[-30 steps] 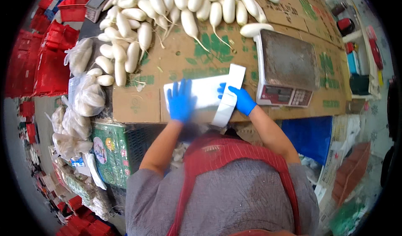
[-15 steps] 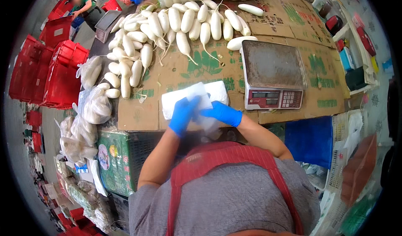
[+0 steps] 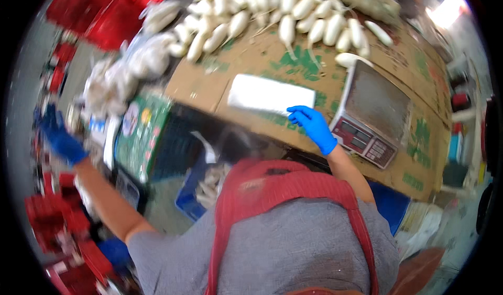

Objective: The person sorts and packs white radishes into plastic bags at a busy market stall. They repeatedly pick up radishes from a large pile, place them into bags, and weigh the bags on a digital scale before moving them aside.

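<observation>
My left hand [image 3: 58, 137], in a blue glove, is stretched far out to the left, past the white plastic bags [image 3: 112, 83]. Its fingers look spread, though somewhat blurred, and I see nothing in them. At the table's near side my right hand [image 3: 313, 127], gloved alike, rests its extended fingertips at the right end of a white roll [image 3: 270, 93], which looks like thin plastic bags. The roll lies on flattened cardboard [image 3: 209, 80]. Beyond it white radishes [image 3: 286, 30] are heaped along the far side.
A scale [image 3: 374, 112] stands right of my right hand. Below the table edge, a blue crate [image 3: 188, 195] holds pale pieces beside a green wrapped box [image 3: 144, 138]. A thin white strip [image 3: 205, 146] hangs nearby. Red crates [image 3: 107, 12] are stacked at the far left.
My hands have parted: the left swung out far to the left, while the right stayed by the roll. The translucent sheet between them no longer shows there. The view has turned leftward.
</observation>
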Demonstrator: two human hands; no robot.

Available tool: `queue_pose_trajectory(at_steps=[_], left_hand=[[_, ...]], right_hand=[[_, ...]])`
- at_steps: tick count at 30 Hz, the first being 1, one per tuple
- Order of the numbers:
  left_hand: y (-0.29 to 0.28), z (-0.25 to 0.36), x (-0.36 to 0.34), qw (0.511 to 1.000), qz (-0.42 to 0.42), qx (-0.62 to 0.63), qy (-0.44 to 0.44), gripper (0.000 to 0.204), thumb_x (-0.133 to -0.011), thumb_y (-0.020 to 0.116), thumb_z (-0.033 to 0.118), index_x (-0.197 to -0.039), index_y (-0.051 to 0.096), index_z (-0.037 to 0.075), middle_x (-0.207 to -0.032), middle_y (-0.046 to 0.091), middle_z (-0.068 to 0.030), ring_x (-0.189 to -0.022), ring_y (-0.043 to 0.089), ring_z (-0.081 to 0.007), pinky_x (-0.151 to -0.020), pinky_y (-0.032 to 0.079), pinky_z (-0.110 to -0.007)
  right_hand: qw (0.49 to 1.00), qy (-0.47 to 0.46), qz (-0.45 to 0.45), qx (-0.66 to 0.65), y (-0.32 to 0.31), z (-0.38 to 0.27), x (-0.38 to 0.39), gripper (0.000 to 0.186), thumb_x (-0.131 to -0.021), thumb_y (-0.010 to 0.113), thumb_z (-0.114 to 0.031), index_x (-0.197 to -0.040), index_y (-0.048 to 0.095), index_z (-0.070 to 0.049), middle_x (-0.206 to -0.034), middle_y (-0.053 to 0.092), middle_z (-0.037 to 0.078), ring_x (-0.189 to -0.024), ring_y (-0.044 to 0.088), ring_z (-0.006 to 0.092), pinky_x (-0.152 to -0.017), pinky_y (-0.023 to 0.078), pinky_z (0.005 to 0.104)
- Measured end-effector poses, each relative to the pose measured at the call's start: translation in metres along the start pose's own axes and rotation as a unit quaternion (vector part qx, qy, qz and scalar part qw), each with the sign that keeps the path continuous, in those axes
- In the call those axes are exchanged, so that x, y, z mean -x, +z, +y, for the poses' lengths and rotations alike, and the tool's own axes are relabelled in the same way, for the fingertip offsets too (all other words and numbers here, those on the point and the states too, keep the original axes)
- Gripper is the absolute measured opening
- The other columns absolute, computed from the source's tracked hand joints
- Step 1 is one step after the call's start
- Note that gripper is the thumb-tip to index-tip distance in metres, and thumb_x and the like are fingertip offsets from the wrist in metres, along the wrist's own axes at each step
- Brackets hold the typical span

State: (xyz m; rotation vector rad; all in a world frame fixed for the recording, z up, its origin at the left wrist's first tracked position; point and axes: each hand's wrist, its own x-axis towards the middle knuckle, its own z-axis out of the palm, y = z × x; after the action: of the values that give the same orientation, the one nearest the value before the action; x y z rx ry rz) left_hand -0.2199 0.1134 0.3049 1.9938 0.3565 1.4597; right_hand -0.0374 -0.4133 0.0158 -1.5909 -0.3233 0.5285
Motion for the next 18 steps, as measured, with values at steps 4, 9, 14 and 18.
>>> queue_pose_trajectory(at_steps=[4,9,14,18], left_hand=[[0.055,-0.142,0.228,0.939,-0.201,-0.252,-0.118,0.047,-0.097,0.043,0.027,-0.135,0.046,0.000,-0.129,0.055,-0.0174,-0.117,0.055,-0.0269,-0.103,0.041,-0.039],[0.031,-0.154,0.587,0.715,-0.417,-0.176,-0.534,0.048,-0.094,0.052,0.033,-0.129,0.054,0.000,-0.125,0.059,-0.0172,-0.113,0.058,-0.0271,-0.100,0.043,-0.038],[-0.044,-0.162,0.683,0.636,-0.341,-0.202,-0.662,0.049,-0.091,0.060,0.036,-0.124,0.060,0.000,-0.121,0.063,-0.0186,-0.111,0.060,-0.0279,-0.097,0.045,-0.038],[-0.044,-0.229,0.699,0.675,-0.262,-0.188,-0.663,0.052,-0.088,0.062,0.032,-0.129,0.055,0.000,-0.124,0.061,-0.0194,-0.112,0.060,-0.0295,-0.095,0.046,-0.037]], right_hand=[[0.996,0.035,-0.084,-0.013,0.041,0.031,-0.013,0.027,-0.095,0.053,-0.017,-0.115,0.064,-0.003,-0.098,0.067,0.006,-0.088,0.062,0.0143,-0.080,0.050,0.0299],[0.964,0.054,-0.210,0.155,0.079,0.062,-0.014,0.027,-0.095,0.053,-0.020,-0.114,0.065,-0.005,-0.103,0.068,0.013,-0.094,0.066,0.0224,-0.084,0.051,0.0332],[0.914,0.104,-0.367,0.136,0.136,0.109,0.014,0.023,-0.092,0.057,-0.011,-0.111,0.066,-0.004,-0.105,0.068,0.014,-0.097,0.066,0.0243,-0.084,0.051,0.0335],[0.942,0.109,-0.287,0.134,0.136,0.076,0.019,0.020,-0.092,0.056,-0.008,-0.108,0.067,-0.001,-0.097,0.069,0.013,-0.089,0.067,0.0191,-0.080,0.051,0.0301]])
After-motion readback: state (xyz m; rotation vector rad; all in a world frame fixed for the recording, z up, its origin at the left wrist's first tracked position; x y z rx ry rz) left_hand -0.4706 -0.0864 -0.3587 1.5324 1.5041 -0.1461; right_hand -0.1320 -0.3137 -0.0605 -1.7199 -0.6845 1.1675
